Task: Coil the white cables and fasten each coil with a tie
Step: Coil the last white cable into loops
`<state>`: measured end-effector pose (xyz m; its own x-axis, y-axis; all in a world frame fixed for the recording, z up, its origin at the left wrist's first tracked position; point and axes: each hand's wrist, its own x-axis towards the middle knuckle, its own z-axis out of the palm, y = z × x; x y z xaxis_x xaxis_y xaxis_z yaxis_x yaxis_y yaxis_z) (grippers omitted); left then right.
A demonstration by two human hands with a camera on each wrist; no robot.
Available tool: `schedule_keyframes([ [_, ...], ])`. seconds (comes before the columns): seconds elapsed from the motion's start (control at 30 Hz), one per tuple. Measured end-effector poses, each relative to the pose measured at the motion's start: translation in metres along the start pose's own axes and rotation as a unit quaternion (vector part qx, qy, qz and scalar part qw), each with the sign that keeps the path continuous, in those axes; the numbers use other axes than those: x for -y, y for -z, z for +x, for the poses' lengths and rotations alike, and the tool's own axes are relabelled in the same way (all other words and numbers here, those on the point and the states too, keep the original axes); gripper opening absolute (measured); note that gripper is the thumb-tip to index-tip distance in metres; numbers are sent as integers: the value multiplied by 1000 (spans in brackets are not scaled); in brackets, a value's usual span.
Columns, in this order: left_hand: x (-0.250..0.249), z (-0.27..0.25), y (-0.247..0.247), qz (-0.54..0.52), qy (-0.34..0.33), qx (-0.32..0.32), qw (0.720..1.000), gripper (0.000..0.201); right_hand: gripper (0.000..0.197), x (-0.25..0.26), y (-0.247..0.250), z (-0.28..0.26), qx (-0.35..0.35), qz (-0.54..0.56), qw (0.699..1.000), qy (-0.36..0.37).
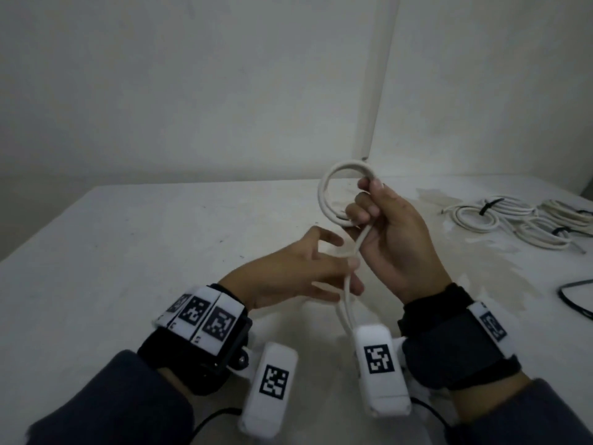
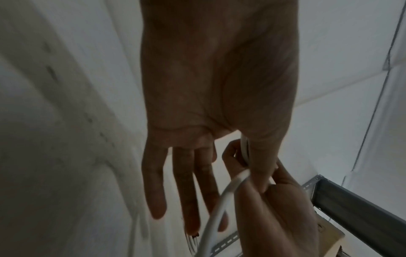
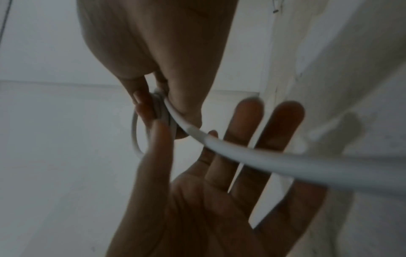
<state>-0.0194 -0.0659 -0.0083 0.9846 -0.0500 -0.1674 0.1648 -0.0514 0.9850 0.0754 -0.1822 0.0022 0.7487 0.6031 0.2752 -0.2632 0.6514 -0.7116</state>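
Note:
My right hand [image 1: 385, 226] grips a small coil of white cable [image 1: 324, 187] and holds it up above the table, its fingers curled round the turns. From that grip the loose cable [image 1: 346, 303] runs down towards me and passes under the wrist camera. My left hand [image 1: 298, 271] is just left of it, fingers straight and spread, with only the thumb touching the cable. In the right wrist view the coil [image 3: 134, 139] sits in my right hand [image 3: 171, 52] and the cable crosses my left palm [image 3: 219, 200]. In the left wrist view the thumb [image 2: 261, 161] rests on the cable [image 2: 222, 196].
Several white coils [image 1: 481, 213] fastened with black ties lie at the table's back right. A thin black loop [image 1: 574, 297] lies at the right edge. The white table [image 1: 160, 236] meets white walls, with a conduit [image 1: 382, 91] running up the corner.

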Motion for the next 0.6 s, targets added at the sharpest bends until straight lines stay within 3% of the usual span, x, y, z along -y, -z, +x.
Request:
schedule_keyframes([
  [0.07, 2, 2, 5, -40, -10, -16, 999, 33, 13, 2, 6, 4, -24, -5, 999, 23],
  [0.17, -2, 3, 16, -163, -60, -91, 980, 27, 20, 4, 14, 8, -73, -22, 996, 49],
  [0.33, -1, 2, 25, -274, -157, -63, 947, 33, 18, 0, 21, 12, -95, -62, 993, 32],
  [0.4, 5, 4, 26, -261, -188, -49, 946, 36, 18, -4, 22, 13, -105, -37, 994, 16],
  [0.47, 7, 7, 27, -240, -202, -69, 947, 24, 17, -7, 23, 13, -116, -2, 993, 2],
  [0.6, 8, 12, 28, -100, -170, -211, 957, 33, 19, -11, 21, 13, -138, 27, 990, -2],
])
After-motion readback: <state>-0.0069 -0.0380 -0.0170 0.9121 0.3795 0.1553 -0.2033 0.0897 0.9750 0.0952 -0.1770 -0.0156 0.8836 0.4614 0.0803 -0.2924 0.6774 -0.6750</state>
